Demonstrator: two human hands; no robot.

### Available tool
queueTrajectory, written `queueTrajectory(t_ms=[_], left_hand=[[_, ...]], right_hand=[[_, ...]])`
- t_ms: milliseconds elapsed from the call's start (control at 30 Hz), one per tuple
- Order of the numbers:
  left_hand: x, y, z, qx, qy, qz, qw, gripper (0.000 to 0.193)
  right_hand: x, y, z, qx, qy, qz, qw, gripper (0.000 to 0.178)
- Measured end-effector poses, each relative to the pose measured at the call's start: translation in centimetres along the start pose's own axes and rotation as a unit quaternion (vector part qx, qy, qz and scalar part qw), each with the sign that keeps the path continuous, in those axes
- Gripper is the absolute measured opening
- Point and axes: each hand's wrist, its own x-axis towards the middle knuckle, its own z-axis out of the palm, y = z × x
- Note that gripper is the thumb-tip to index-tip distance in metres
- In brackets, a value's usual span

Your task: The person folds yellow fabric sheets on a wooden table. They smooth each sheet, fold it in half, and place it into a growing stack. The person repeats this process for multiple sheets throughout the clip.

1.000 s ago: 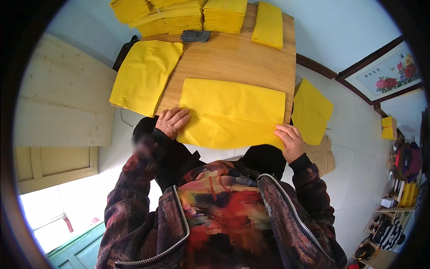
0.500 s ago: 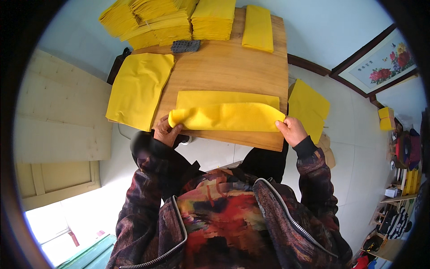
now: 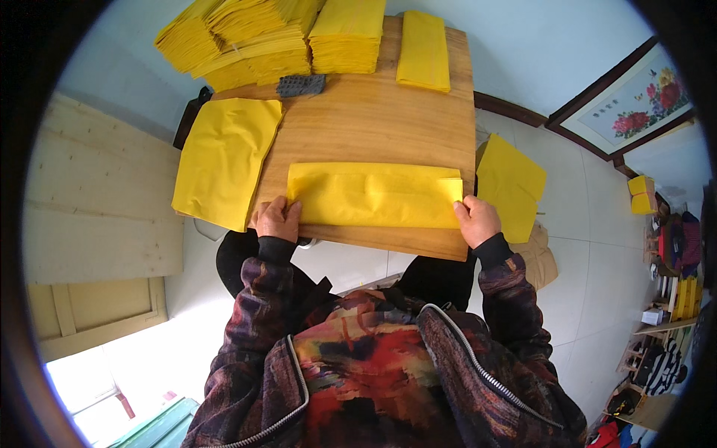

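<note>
A yellow cloth-like sheet, folded into a long strip, lies flat along the near edge of the table. At its left end my left hand is closed, the curled fingers pinching the near corner. My right hand grips the right end, with the thumb on top and the other fingers partly hidden. The layers show as slightly uneven edges at the strip's upper right corner. Left of the strip lies a wider pile of flat yellow sheets, overhanging the table's left edge.
Tall stacks of folded yellow pieces fill the table's far left. A smaller folded yellow stack lies at the far right, and a dark grey cloth in front of the tall stacks. More yellow sheets are beyond the right edge, beside a tan bag-like thing.
The raised near flap of the yellow sheet has come down flat over the far part, making an even strip. Both hands remain at its ends. The view has shifted slightly.
</note>
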Motion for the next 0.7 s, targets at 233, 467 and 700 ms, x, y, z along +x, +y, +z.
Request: queueTrajectory(t_ms=[233, 467, 700], left_hand=[[0.2, 0.4, 0.5, 0.032, 0.022, 0.021, 0.999, 0.023], [0.4, -0.1, 0.7, 0.053, 0.02, 0.022, 0.998, 0.023], [0.3, 0.0, 0.8, 0.083, 0.022, 0.021, 0.996, 0.023]], right_hand=[[0.0, -0.5, 0.5, -0.056, 0.024, 0.029, 0.998, 0.033], [-0.1, -0.7, 0.6, -0.097, 0.028, 0.066, 0.993, 0.033], [-0.5, -1.8, -0.5, -0.076, 0.074, 0.103, 0.989, 0.025]])
